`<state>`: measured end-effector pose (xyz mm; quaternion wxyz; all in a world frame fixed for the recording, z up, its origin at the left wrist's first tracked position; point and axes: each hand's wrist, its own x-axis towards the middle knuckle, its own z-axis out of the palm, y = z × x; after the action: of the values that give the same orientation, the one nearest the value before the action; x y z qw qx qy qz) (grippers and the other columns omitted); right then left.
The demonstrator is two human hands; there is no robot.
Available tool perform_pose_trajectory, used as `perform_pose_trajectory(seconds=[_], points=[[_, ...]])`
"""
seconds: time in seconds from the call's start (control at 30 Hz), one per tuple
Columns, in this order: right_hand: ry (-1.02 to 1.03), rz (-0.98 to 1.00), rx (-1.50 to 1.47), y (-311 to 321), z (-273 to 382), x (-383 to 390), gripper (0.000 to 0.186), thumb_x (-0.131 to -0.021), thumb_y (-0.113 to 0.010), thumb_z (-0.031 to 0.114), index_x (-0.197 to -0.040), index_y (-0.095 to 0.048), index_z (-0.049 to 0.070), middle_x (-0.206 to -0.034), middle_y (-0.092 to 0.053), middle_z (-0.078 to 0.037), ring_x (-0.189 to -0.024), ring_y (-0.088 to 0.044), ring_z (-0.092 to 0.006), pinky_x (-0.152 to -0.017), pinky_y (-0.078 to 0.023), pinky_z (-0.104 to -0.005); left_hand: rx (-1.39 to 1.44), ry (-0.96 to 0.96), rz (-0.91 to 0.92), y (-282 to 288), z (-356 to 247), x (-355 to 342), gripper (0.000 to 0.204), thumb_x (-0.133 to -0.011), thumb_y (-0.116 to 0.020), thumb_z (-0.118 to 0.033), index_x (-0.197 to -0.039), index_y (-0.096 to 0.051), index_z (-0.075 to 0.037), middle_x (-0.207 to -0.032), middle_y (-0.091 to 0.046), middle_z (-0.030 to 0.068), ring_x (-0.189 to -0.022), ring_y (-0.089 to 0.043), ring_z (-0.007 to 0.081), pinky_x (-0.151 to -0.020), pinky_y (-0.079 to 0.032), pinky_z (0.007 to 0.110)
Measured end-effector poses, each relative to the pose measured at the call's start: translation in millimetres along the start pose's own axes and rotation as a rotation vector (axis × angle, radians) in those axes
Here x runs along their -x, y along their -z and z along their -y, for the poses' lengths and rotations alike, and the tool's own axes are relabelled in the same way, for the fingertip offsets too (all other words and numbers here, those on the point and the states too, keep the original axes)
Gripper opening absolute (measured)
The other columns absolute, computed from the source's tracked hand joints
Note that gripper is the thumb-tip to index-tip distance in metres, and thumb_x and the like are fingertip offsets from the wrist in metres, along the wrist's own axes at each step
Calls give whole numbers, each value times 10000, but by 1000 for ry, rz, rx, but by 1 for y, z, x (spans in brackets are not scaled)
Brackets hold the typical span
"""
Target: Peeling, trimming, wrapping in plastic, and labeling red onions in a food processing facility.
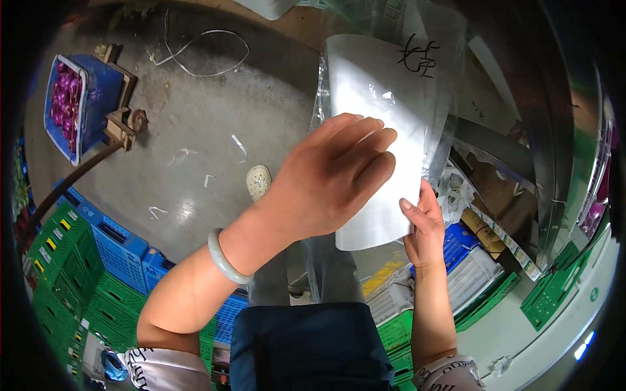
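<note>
A white, slightly curved sheet [375,221] hangs in front of me. It is glossy, with black handwritten marks near its top, and whether it is paper or plastic I cannot tell. My right hand [425,221] grips its lower right edge, thumb in front and fingers mostly behind. Over the sheet's left and middle part is my left hand [336,173], its fingers curled and pressed together. Its fingertips and whatever they may pinch are hidden. Clear plastic film [321,98] shows along the sheet's left side. A pale bangle [225,257] circles my left wrist.
A blue crate [98,98] of purple, onion-like produce stands at far left. Green crates [65,260] and blue crates [117,247] fill the lower left. White strapping [202,75] lies looped on the concrete floor [189,130]. A pale counter [561,319] curves along the right.
</note>
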<state>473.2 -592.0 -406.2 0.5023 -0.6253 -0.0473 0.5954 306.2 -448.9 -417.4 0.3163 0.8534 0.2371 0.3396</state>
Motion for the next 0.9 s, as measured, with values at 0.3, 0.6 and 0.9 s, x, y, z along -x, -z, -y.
perform_pose_trajectory(seconds=[0.3,0.6,0.9], points=[[103,-106,-85,11,-23,24,434,-868,-568,10,-1278,-428,-9,-1199,-566,-107,-1109,-533,-183,-981,-402,-329,-26,-19,-148,-16,-2,4,121,-744,-577,-117,-815,-583,-20,-1027,-611,121,-955,-568,290,-826,-459,428],[316,-146,-202,-36,4,-43,284,-894,-545,34,-1173,-496,10,-1088,-588,-77,-985,-561,-176,-890,-439,-323,116,-66,-75,-12,-21,3,122,-754,-565,-130,-789,-594,-16,-1014,-616,110,-947,-575,262,-849,-458,388],[233,-309,-258,-30,-6,-36,266,-898,-515,16,-1162,-493,3,-1077,-593,-95,-996,-573,-208,-884,-466,-336,124,-23,54,-13,-26,-5,140,-759,-555,-131,-851,-598,-34,-1052,-592,82,-1102,-521,271,-998,-368,433]])
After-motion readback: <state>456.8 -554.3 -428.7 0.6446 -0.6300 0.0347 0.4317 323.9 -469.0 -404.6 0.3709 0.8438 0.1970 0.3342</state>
